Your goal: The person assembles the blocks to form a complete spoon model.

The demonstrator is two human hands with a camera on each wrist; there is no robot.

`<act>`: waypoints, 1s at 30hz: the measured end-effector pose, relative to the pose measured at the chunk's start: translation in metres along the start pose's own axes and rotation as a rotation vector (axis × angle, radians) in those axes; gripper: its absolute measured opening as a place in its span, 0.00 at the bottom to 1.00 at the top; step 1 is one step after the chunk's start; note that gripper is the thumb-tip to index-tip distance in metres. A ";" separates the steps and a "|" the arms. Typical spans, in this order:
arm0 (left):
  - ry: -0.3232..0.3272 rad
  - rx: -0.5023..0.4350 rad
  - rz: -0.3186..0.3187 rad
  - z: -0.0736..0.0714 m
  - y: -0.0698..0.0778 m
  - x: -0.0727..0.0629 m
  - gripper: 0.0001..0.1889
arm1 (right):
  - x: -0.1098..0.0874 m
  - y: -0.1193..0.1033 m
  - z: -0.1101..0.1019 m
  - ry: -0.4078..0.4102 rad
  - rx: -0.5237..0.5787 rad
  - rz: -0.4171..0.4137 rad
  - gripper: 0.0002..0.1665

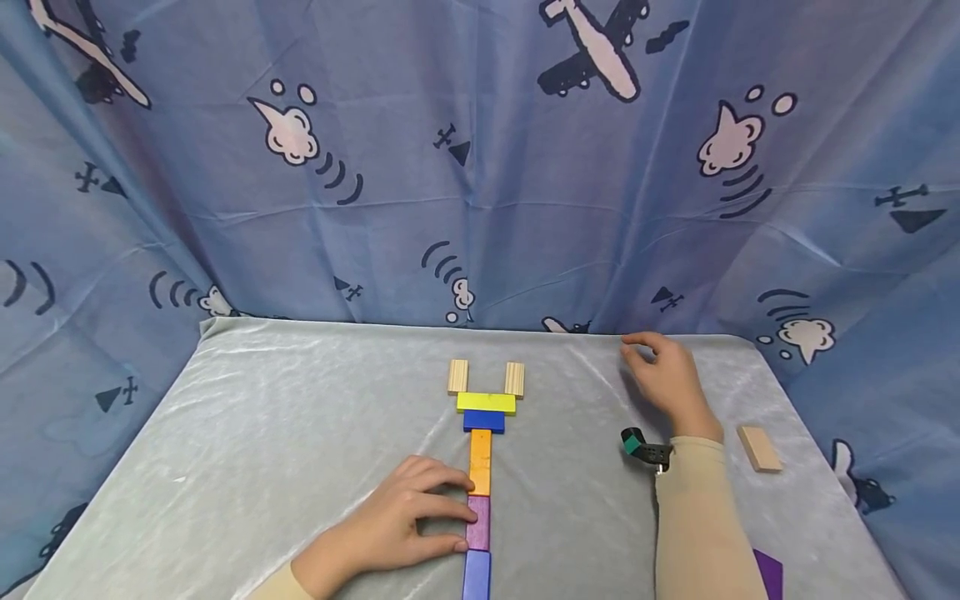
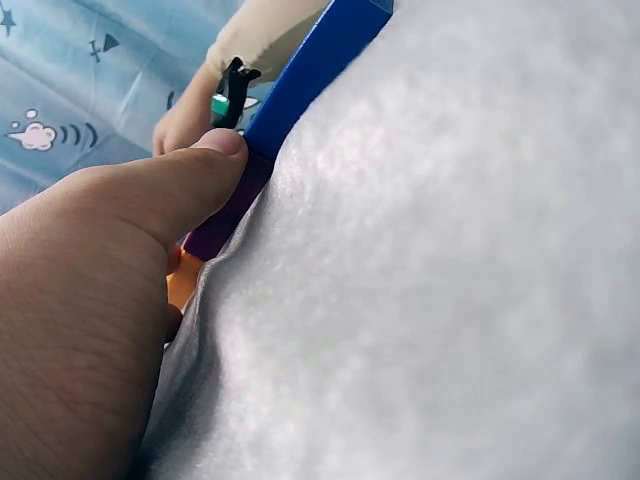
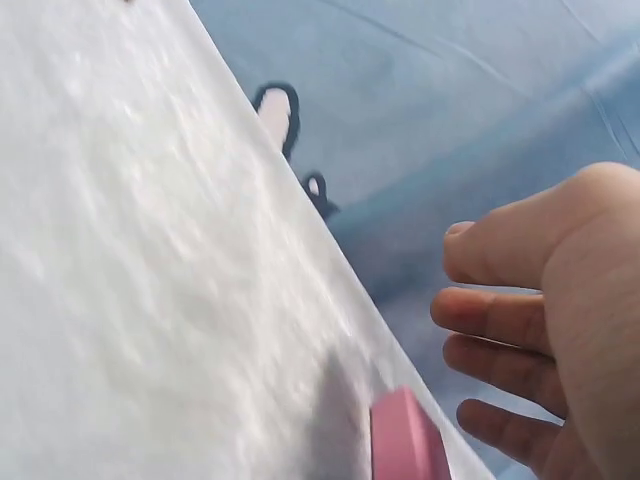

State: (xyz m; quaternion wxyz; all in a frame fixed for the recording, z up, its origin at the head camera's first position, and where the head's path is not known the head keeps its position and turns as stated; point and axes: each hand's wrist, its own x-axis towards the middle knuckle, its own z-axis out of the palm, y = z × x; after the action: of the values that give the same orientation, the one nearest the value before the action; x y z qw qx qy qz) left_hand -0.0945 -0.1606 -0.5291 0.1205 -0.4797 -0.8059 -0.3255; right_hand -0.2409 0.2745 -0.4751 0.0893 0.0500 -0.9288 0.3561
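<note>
A straight row of flat blocks runs away from me: a light blue block (image 1: pixel 477 575), a purple block (image 1: pixel 480 523), an orange block (image 1: pixel 482 462), a dark blue block (image 1: pixel 483 420) laid crosswise and a yellow-green block (image 1: pixel 486 403). Two plain wooden blocks (image 1: pixel 458 377) stand out beyond the yellow-green one. My left hand (image 1: pixel 408 517) rests its fingertips along the left side of the orange and purple blocks, its thumb near the purple-blue joint. Over the far right of the table my right hand (image 1: pixel 666 379) hovers with nothing held, fingers loosely bent. In the right wrist view a pink block (image 3: pixel 408 440) lies below its fingers.
A plain wooden block (image 1: pixel 760 448) lies right of my right forearm. A dark purple piece (image 1: pixel 769 575) shows partly from behind the sleeve. Grey cloth covers the table (image 1: pixel 300 400), and a blue printed curtain (image 1: pixel 480 183) hangs along its back and sides.
</note>
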 end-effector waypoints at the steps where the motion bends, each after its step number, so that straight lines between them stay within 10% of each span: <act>1: 0.002 0.000 0.002 0.000 0.000 0.000 0.13 | -0.001 0.003 -0.001 0.010 -0.005 0.003 0.23; 30: 0.004 -0.002 -0.004 0.001 -0.001 0.000 0.13 | -0.009 0.022 -0.014 -0.056 -0.078 0.213 0.29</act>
State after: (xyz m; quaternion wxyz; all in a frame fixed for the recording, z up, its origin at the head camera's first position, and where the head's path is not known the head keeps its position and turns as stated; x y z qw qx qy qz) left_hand -0.0950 -0.1608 -0.5304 0.1209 -0.4777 -0.8062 -0.3274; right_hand -0.2339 0.3005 -0.4809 0.0267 -0.0427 -0.9441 0.3258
